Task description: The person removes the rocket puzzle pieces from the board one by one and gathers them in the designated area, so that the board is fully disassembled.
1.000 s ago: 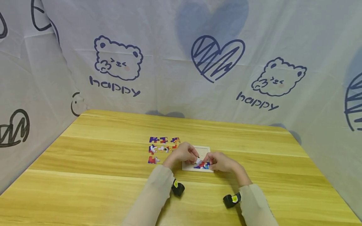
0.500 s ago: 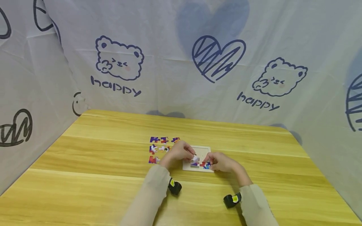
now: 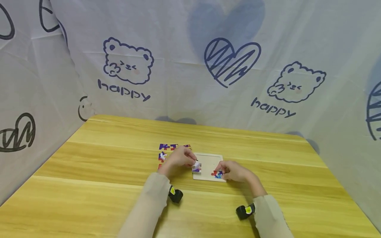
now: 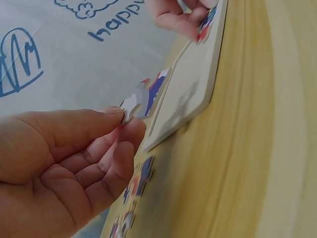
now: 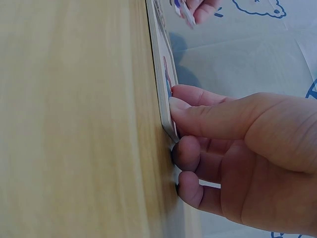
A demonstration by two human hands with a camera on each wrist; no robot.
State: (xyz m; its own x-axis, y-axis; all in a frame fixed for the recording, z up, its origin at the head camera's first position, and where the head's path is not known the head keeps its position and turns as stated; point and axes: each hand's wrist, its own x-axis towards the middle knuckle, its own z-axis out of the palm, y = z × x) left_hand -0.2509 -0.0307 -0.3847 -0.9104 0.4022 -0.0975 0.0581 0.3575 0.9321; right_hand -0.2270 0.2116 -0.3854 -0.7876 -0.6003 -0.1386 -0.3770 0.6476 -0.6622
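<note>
My left hand (image 3: pixel 180 157) pinches a white and purple jigsaw piece (image 4: pixel 149 96) between thumb and fingertips, raised at the left side of a pale puzzle frame (image 3: pixel 206 162). The piece's shadow falls on the frame's bare base in the left wrist view. At the frame's lower right corner, my right hand (image 3: pixel 235 171) holds a red and blue jigsaw piece (image 3: pixel 218 174) in place with thumb and index finger. In the right wrist view its other fingers (image 5: pixel 188 153) curl beside the frame's edge.
Several loose jigsaw pieces (image 3: pixel 163 146) lie in rows left of the frame, partly hidden by my left hand and arm. Under everything is a wood-grain table (image 3: pixel 119 155). A printed white cloth (image 3: pixel 178 82) hangs behind it.
The left hand has lifted the white and purple piece away from the red and blue one and carried it left across the frame. The right hand has stayed at the corner.
</note>
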